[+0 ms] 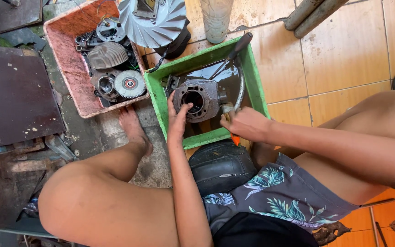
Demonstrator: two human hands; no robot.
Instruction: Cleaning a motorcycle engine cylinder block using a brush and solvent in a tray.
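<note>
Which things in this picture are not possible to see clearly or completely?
- Head view: tool in the right hand; the hand covers it, only an orange tip shows.
- Bottom of the green tray: hidden by dark liquid and the engine cylinder.
- Finned fan wheel: cut off by the top edge.

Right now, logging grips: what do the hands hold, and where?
Left hand grips the engine cylinder at its bore rim; right hand holds an orange-handled tool by its handle.
</note>
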